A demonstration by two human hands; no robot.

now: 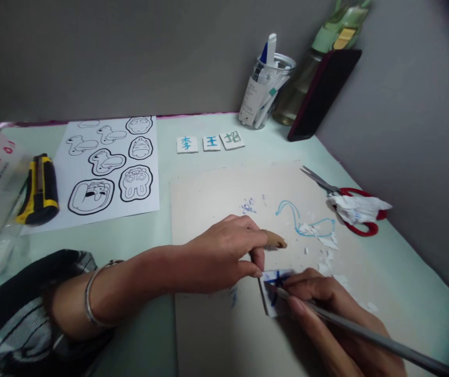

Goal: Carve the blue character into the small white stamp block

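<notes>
A small white square block (268, 309) with dark blue brush-like strokes lies on the beige board. My left hand (228, 248) pinches its upper left corner between thumb and a bent finger, while the index finger, wrapped in a brown bandage (275, 239), stretches out above. In my right hand (326, 303) is a slim grey metal craft knife (338, 317), held like a pen. Its pointed tip rests on or just over the block's marked face. Fingers of the right hand cover the block's right side.
White scraps (326, 259) litter the beige board (209, 209). Red-handled scissors (360, 209) lie at right with crumpled paper on them. Behind stand three marked tiles (187, 145), a pen jar (254, 102), a phone (322, 97) and a bottle (293, 94). A yellow utility knife (40, 191) overlaps a drawing sheet (146, 204).
</notes>
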